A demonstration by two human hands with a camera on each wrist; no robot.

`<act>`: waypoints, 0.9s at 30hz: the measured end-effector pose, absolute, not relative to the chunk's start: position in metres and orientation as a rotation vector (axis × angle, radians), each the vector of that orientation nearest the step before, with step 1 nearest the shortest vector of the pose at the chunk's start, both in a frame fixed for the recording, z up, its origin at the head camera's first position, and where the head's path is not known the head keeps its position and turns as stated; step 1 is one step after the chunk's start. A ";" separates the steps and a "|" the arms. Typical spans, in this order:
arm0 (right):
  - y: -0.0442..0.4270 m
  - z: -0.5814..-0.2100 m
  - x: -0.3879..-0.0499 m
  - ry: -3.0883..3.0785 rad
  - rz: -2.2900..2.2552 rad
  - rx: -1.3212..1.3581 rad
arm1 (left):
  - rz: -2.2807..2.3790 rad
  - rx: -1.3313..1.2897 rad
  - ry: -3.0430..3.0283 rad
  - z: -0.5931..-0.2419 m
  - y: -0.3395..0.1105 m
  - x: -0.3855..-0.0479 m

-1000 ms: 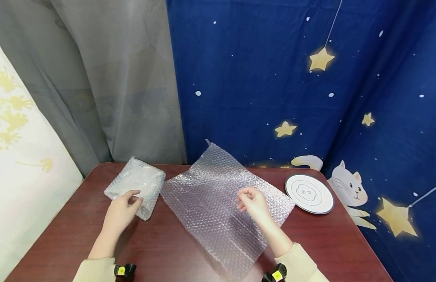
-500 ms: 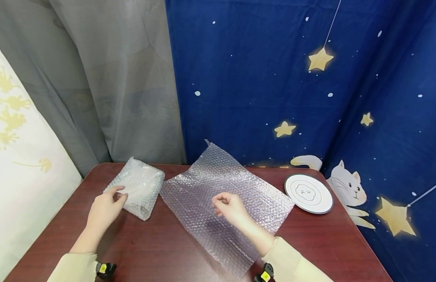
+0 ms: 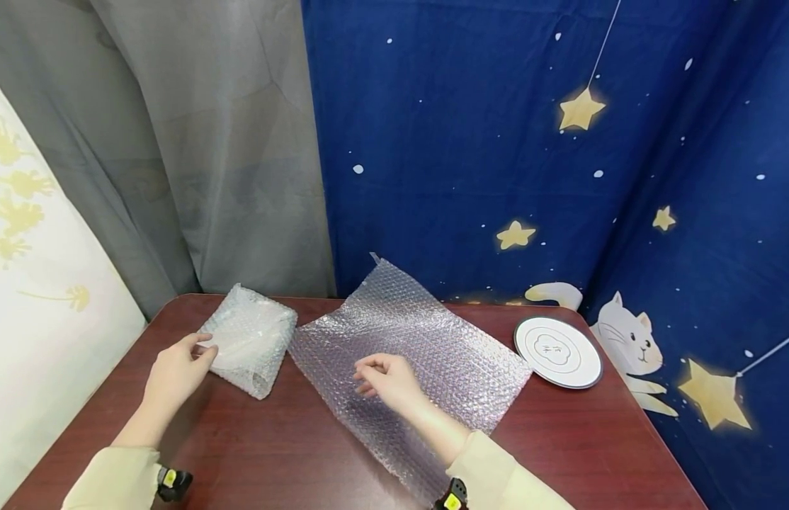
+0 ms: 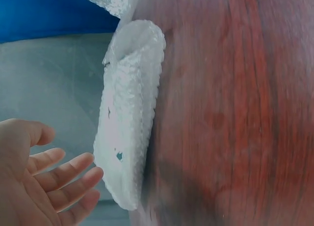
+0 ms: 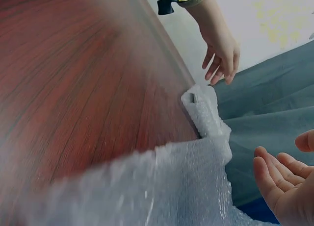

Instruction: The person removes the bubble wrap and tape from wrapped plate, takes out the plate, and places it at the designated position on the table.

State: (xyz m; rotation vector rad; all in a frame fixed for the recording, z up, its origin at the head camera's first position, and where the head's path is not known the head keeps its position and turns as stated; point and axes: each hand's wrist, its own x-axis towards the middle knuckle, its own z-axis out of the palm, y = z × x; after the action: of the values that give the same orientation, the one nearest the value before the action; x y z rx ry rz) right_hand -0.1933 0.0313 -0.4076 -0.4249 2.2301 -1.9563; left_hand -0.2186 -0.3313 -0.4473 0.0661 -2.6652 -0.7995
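A flat bubble-wrapped package (image 3: 257, 333) lies at the back left of the table. My left hand (image 3: 178, 372) hovers at its left side, thumb and fingers loosely bent and holding nothing. In the left wrist view, that hand (image 4: 49, 182) has spread fingers close to the package (image 4: 130, 103); whether they touch is unclear. A large sheet of bubble wrap (image 3: 433, 340) is spread out mid-table, one corner against the curtain. Above it is my right hand (image 3: 394, 382), its fingers slightly curled around nothing. The right wrist view shows this hand (image 5: 289, 187) apart from the sheet (image 5: 167, 182).
A white plate (image 3: 579, 358) with a dark rim stands at the back right, by the sheet's right corner. The reddish-brown table (image 3: 292, 453) ends at a grey curtain (image 3: 241, 177) and a blue starry curtain (image 3: 433, 142).
My left hand has drawn back leftward from over the package to its left edge. The right hand has shifted left across the sheet. Package, sheet and plate have stayed put.
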 end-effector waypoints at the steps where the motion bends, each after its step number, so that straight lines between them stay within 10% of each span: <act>1: 0.029 -0.407 -0.193 2.216 -1.970 -0.418 | -0.799 0.066 -2.668 -0.447 -0.333 -0.219; 27: -0.035 -0.442 -0.229 1.986 -2.102 -0.200 | -0.833 0.159 -2.660 -0.449 -0.369 -0.235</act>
State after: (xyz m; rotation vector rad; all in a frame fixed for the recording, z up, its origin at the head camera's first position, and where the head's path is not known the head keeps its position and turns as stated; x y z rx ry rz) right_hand -0.2293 -0.0346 -0.4419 -0.1999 1.9857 -2.1021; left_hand -0.2351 -0.3686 -0.4494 0.1589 -2.6600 -0.8330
